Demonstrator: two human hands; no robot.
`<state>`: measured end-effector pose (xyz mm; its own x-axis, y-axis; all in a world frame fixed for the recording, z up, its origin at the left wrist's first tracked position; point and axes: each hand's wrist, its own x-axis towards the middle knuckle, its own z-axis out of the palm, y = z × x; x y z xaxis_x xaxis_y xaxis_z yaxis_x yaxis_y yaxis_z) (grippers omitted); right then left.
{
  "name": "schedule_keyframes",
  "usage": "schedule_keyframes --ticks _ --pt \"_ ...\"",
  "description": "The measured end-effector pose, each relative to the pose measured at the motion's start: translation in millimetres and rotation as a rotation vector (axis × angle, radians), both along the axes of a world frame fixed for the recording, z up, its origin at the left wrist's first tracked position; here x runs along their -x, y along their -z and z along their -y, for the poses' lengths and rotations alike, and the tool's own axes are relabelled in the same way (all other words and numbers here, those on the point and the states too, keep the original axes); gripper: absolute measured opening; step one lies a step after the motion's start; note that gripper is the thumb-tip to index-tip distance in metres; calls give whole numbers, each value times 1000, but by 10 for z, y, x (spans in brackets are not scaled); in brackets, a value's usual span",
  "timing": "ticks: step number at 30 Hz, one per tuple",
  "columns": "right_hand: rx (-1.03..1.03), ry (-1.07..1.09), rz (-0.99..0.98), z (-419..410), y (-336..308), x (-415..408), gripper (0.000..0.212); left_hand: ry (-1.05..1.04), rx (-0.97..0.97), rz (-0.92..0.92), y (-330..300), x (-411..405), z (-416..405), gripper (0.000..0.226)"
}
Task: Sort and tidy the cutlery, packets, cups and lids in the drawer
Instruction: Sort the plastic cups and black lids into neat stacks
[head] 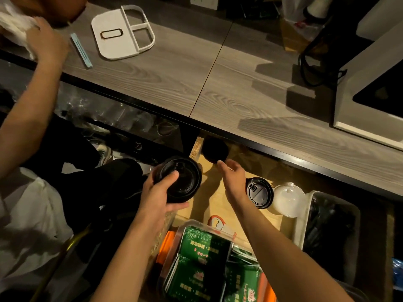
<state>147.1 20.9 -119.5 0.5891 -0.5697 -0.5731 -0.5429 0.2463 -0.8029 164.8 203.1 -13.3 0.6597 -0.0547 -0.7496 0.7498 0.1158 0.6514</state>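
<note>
Head view: I see my left hand (160,194) gripping a stack of black lids (180,178), thumb pressed on top, just above the drawer's (214,205) left edge. My right hand (233,178) hangs over the drawer with fingers relaxed, holding nothing, near a black cup (214,150) at the back. Another stack of black lids (259,192) stands beside clear domed lids (287,199). Green packets (200,264) fill a clear tray at the front. Beyond lies the grey table (196,77).
</note>
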Motion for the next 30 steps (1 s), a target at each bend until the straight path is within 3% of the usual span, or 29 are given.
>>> schedule_keyframes --ticks 2,6,13,17,20,25,30 --pt "61 -54 -20 49 127 -126 51 24 18 -15 51 -11 41 44" --pt "190 -191 -161 109 352 -342 20 6 11 -50 163 -48 51 56" --pt "496 -604 -426 209 466 -523 33 36 44 -43 214 -96 -9 81" --pt "641 -720 -467 201 479 -526 38 34 38 -29 201 -78 -38 75" --pt "551 -628 -355 179 462 -438 36 31 27 -19 213 -35 -84 62" --pt "285 -335 -101 130 346 -136 73 24 15 -31 177 61 -151 56" --pt "73 -123 81 13 -267 205 56 29 15 -51 95 173 -176 47"
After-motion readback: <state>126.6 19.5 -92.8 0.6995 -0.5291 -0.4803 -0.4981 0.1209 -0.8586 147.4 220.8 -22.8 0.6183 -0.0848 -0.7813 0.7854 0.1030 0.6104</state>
